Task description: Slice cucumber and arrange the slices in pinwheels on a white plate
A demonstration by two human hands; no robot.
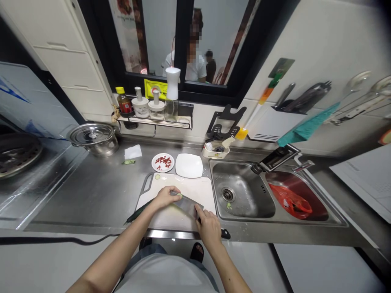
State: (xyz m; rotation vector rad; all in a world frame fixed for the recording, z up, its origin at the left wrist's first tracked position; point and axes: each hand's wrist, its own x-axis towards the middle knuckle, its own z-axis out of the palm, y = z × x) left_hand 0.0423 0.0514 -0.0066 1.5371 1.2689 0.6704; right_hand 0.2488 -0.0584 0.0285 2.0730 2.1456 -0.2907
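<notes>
My right hand [209, 226] is wrapped around the handle of a broad-bladed kitchen knife [189, 206], its index finger along the blade. The blade is tilted over a white cutting board [206, 187]. At the blade's far left end, my left hand [166, 197] pinches at a small green cucumber slice [180, 195], fingertips against the metal. Under my left forearm, a dark green cucumber [139, 212] lies across the board's left edge, partly hidden. Another cucumber slice [157, 177] rests near the board's top left corner. A black handle end [225, 233] juts out beside my right hand.
Behind the board stand a plate of chopped red bits [155, 165] and a white plate [188, 166]. A double sink [244, 207] lies right, with a red bag [293, 203] in its far basin. A lidded steel pot [105, 146] stands left. Condiments line a shelf [140, 120].
</notes>
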